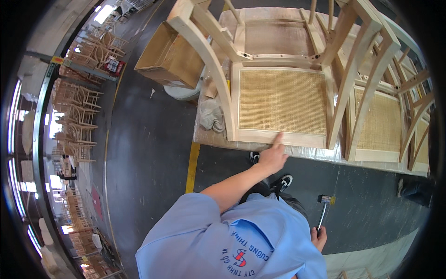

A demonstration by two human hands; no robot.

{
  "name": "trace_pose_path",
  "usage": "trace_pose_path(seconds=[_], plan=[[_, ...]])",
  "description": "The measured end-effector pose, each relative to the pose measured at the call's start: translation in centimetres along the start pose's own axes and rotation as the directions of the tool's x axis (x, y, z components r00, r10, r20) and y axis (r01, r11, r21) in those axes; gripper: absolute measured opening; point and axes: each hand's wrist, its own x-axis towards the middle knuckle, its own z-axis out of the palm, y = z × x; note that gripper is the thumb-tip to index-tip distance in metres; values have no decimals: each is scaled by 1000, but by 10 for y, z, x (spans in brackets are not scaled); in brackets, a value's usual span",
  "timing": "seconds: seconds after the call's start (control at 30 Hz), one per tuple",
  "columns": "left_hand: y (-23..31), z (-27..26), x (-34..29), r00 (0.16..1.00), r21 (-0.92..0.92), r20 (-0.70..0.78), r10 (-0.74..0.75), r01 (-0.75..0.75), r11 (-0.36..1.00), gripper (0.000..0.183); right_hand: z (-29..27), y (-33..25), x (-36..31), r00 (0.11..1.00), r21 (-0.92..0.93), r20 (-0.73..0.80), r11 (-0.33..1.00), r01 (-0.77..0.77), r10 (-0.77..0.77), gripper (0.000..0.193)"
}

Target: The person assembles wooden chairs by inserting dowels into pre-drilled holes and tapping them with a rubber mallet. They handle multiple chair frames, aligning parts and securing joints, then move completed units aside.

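Note:
My left hand (273, 158) reaches to the wooden chair (278, 138) in front of me. Its index finger is stretched out and its tip rests at the near rail, by the edge of the woven cane panel (282, 100). The other fingers look partly curled, with nothing seen in them. Low at my right side, my right hand (319, 239) is closed round the metal handle of a mallet (326, 199). The mallet's head is dark on one side and yellow on the other, and points up, away from the chair.
More wooden chairs with cane panels (378, 121) stand to the right on the plastic-wrapped table (320, 160). A crumpled grey cloth (212, 116) lies at its left end, beside a cardboard box (169, 58). Stacked chairs (76, 121) line the far left. Another person's leg (415, 191) shows at right.

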Motion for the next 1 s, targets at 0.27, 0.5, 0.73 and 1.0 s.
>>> trace_pose_path(seconds=[0.27,0.5,0.73,1.0], plan=[[-97,-45,-39,954,-16,-203,-223,224,974,40,38,-96,55,960,-224,248,956,190,-133,12],[-143,-75,-59,998,-201,31,61,-54,978,25,155,-170,72,871,-316,351,833,455,-343,16],[-252,-125,-88,995,-400,81,-54,82,913,29,292,-198,61,806,-153,384,830,537,-451,27],[-312,-188,-91,961,-491,3,-276,242,837,29,493,-326,100,779,264,603,964,8,-171,34]])
